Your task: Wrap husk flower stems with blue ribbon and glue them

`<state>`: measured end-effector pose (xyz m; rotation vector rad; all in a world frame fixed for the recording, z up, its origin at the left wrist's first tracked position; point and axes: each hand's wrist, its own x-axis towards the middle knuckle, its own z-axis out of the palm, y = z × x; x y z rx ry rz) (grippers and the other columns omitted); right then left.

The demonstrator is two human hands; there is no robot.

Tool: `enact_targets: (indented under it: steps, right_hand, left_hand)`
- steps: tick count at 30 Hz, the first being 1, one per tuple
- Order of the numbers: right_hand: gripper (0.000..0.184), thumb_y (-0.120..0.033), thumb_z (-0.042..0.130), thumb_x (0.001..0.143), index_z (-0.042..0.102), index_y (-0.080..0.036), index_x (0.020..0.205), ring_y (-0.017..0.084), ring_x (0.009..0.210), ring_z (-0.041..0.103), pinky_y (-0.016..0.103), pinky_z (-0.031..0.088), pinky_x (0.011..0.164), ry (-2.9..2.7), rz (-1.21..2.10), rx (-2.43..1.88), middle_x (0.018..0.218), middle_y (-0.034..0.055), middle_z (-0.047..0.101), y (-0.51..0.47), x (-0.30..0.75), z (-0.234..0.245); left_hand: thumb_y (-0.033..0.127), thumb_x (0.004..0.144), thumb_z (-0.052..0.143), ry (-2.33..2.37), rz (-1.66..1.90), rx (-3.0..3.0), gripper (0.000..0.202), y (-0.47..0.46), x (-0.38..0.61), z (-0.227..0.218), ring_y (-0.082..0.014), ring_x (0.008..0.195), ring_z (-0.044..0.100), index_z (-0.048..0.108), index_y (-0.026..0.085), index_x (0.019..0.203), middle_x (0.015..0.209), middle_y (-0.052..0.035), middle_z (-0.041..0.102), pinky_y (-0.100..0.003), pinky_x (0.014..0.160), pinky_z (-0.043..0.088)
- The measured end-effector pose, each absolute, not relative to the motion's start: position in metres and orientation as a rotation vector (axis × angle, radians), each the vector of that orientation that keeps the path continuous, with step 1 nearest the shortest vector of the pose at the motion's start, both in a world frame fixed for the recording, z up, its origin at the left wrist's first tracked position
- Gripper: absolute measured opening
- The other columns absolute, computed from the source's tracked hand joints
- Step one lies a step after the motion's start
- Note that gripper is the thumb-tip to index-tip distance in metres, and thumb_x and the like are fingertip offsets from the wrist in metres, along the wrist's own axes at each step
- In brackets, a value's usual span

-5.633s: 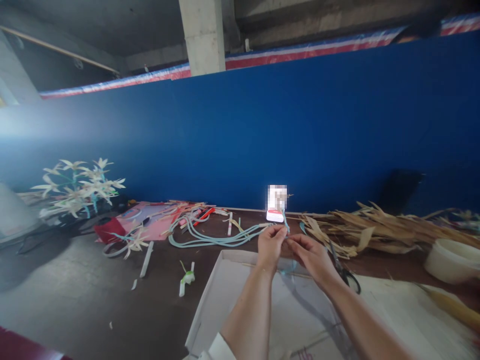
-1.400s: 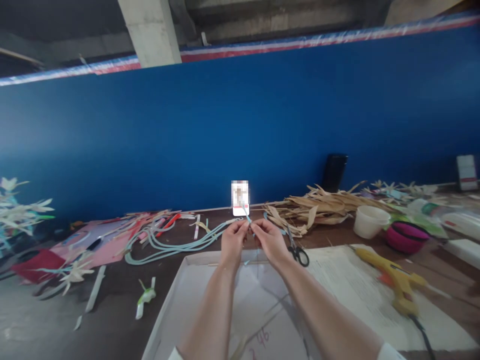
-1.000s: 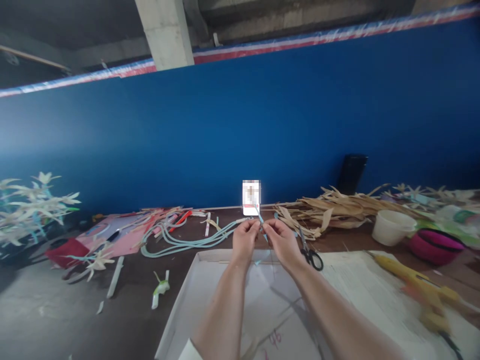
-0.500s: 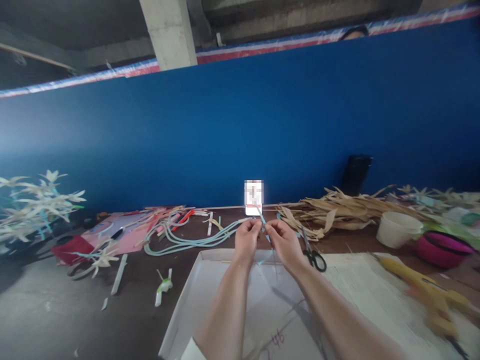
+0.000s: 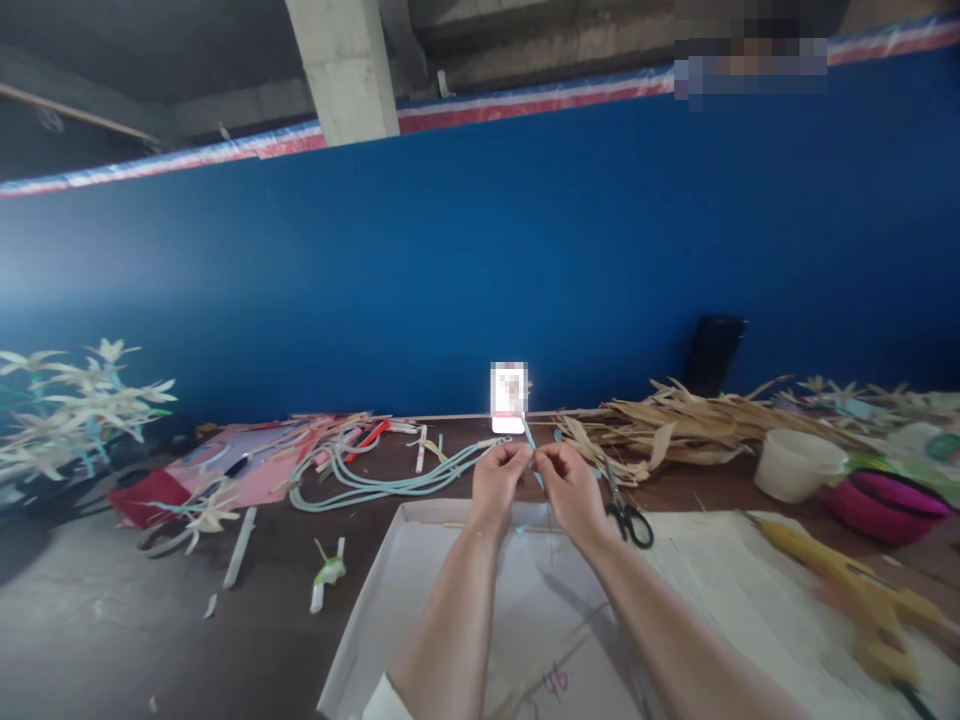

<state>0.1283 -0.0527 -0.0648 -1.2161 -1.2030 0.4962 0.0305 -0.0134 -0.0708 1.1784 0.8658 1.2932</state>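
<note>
My left hand and my right hand meet fingertip to fingertip above the far end of a shallow white box lid. Both are closed in a pinch on a thin stem wrapped in light-blue tape, which sticks up between them. Below my right fingers hangs a fine dark wire. Exactly where the fingers grip is partly hidden by the fingers. Just right of my right hand lie black-handled scissors. Behind the hands stands a lit phone, its screen partly blurred out.
Left are pale-blue cords, a red container and pale artificial flowers. Dry husks, a white cup, a magenta bowl and a yellow glue gun lie right. A blue partition rises behind the table.
My hands have drawn slightly closer together, still pinching the stem, whose upper part now stands a little further right. A person behind the partition shows more. The table things look unmoved.
</note>
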Motion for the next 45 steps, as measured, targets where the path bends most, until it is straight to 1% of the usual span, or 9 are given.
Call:
enact_targets:
  steps: [4, 12, 16, 27, 35, 40, 45]
  right_hand:
    - [0.021, -0.039, 0.051, 0.078, 0.056, -0.018, 0.074, 0.016, 0.062, 0.051, 0.026, 0.039, 0.058, -1.232, 0.454, -1.228, 0.067, 0.0019, 0.059, -0.055, 0.127, -0.064]
    - [0.023, -0.040, 0.051, 0.079, 0.056, -0.018, 0.075, 0.015, 0.062, 0.052, 0.026, 0.039, 0.059, -1.245, 0.444, -1.252, 0.067, 0.0018, 0.060, -0.053, 0.127, -0.067]
    - [0.023, -0.040, 0.051, 0.078, 0.057, -0.018, 0.074, 0.015, 0.062, 0.052, 0.027, 0.040, 0.059, -1.235, 0.446, -1.241, 0.067, 0.0021, 0.060, -0.053, 0.127, -0.067]
    - [0.023, -0.040, 0.053, 0.076, 0.057, -0.018, 0.074, 0.017, 0.062, 0.053, 0.028, 0.041, 0.059, -1.193, 0.505, -1.201, 0.067, 0.0024, 0.061, -0.052, 0.126, -0.067]
    - [0.021, -0.038, 0.052, 0.077, 0.058, -0.019, 0.074, 0.017, 0.063, 0.054, 0.029, 0.042, 0.060, -1.209, 0.425, -1.258, 0.068, 0.0026, 0.061, -0.057, 0.124, -0.060]
    - [0.021, -0.039, 0.051, 0.078, 0.059, -0.020, 0.075, 0.017, 0.063, 0.054, 0.029, 0.041, 0.061, -1.230, 0.381, -1.258, 0.070, 0.0025, 0.062, -0.060, 0.123, -0.060]
    - [0.021, -0.039, 0.050, 0.080, 0.058, -0.020, 0.077, 0.017, 0.066, 0.055, 0.029, 0.041, 0.063, -1.259, 0.371, -1.260, 0.073, 0.0024, 0.062, -0.062, 0.122, -0.060]
  left_hand:
    - [0.043, 0.062, 0.067, 0.882, 1.291, 1.180, 0.035, -0.012, 0.030, -0.071, -0.0050, 0.049, 0.039, 0.065, 0.012, 0.078, 0.062, 0.0001, 0.055, -0.017, 0.047, 0.031]
    - [0.044, 0.062, 0.065, 0.926, 1.281, 1.222, 0.034, -0.011, 0.029, -0.071, -0.0061, 0.048, 0.041, 0.064, 0.013, 0.077, 0.059, 0.0009, 0.055, -0.018, 0.046, 0.032]
    - [0.043, 0.064, 0.064, 0.919, 1.294, 1.255, 0.031, -0.010, 0.028, -0.071, -0.0071, 0.050, 0.043, 0.065, 0.014, 0.075, 0.061, 0.0004, 0.056, -0.019, 0.049, 0.034]
    - [0.044, 0.065, 0.063, 0.951, 1.277, 1.275, 0.033, -0.009, 0.028, -0.072, -0.0063, 0.047, 0.039, 0.065, 0.014, 0.079, 0.058, 0.0015, 0.054, -0.018, 0.046, 0.031]
    - [0.045, 0.063, 0.065, 0.940, 1.304, 1.265, 0.036, -0.016, 0.030, -0.064, -0.0066, 0.051, 0.041, 0.066, 0.013, 0.081, 0.065, -0.0006, 0.058, -0.018, 0.049, 0.032]
    - [0.045, 0.062, 0.066, 0.919, 1.304, 1.214, 0.036, -0.018, 0.032, -0.064, -0.0056, 0.047, 0.039, 0.064, 0.013, 0.078, 0.059, 0.0017, 0.054, -0.018, 0.046, 0.030]
    - [0.045, 0.062, 0.066, 0.903, 1.308, 1.207, 0.035, -0.017, 0.032, -0.064, -0.0052, 0.047, 0.039, 0.064, 0.013, 0.078, 0.058, 0.0019, 0.053, -0.018, 0.046, 0.030]
